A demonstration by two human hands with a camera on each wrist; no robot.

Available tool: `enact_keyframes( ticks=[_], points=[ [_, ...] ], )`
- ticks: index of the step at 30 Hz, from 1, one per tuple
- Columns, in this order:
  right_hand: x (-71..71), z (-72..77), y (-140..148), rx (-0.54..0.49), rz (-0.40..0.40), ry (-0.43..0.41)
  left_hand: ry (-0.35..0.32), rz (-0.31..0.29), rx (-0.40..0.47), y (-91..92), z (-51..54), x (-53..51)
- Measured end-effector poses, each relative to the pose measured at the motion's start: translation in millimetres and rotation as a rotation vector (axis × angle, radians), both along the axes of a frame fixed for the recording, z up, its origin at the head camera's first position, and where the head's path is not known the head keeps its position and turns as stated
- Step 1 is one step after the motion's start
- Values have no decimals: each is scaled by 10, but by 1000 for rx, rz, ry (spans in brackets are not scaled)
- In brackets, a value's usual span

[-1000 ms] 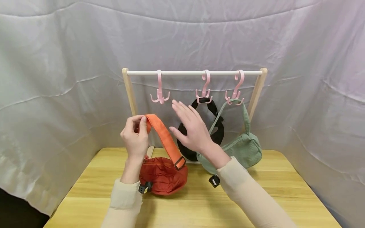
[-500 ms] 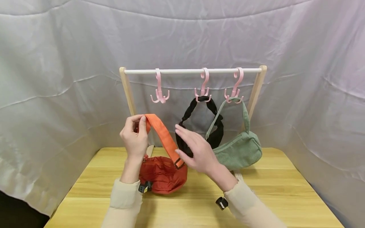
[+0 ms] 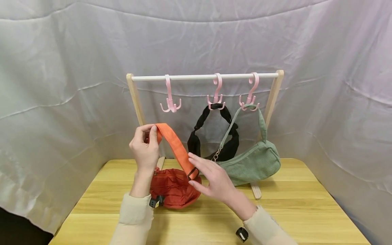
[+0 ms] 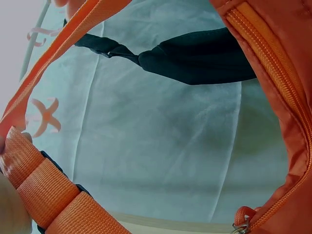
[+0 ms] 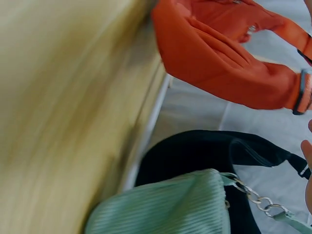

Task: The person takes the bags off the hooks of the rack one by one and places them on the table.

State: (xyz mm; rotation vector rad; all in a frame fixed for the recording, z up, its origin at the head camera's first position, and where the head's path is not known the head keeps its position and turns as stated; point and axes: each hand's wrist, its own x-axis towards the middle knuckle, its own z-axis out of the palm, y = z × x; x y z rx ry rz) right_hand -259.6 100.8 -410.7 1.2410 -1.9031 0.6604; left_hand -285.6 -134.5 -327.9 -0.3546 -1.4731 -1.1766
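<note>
My left hand (image 3: 144, 146) pinches the orange strap (image 3: 175, 141) of a red-orange waist bag (image 3: 176, 192) between thumb and fingers. The strap arches up from the bag, and a dark buckle (image 3: 193, 173) sits low on its right side. The bag hangs low in front of the rack. Its orange zipper (image 4: 273, 53) shows in the left wrist view. My right hand (image 3: 214, 178) is beside the buckle with fingers extended; whether they touch the strap I cannot tell. In the right wrist view only fingertips (image 5: 307, 151) show at the right edge, near the strap.
A wooden rack with a white rail (image 3: 193, 77) carries a pink hook (image 3: 169, 97) at left with nothing on it. A black bag (image 3: 229, 148) hangs from the middle pink hook (image 3: 216, 92). The right hook (image 3: 251, 92) holds a green corduroy bag (image 3: 251, 166) with a chain link.
My right hand has moved down from below the hooks to beside the strap's buckle, uncovering the black and green bags. The left hand keeps its pinch on the strap, nearly still.
</note>
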Motion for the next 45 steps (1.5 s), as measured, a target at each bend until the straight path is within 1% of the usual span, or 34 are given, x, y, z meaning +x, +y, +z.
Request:
enact_keyframes(
  ticks=[6,10,14,18,22,27,31,37,41,45],
  points=[
    [62,-140,-17,30,6,-39,5,-3,1,8,-1,-5],
    [81,-209,-31,25,2,-47,18,0,5,17,0,-7],
    [80,-263,-61,-23,3,-42,18,-5,15,28,18,0],
    [76,-304,-97,-79,13,-14,4,-11,22,31,33,12],
    [69,-333,-108,-91,16,1,-1,-12,20,24,33,18],
    [63,-347,-114,-88,20,7,-8,-11,25,3,14,14],
    [65,-346,-121,-109,35,-20,-14,-11,21,-15,4,14],
    [82,-323,-118,-167,61,-68,-5,0,-23,-77,-7,11],
    [95,-302,-98,-208,77,-85,-1,14,-51,-137,-33,1],
    [113,-275,-79,-236,86,-82,-2,31,-78,-186,-54,7]
  ],
)
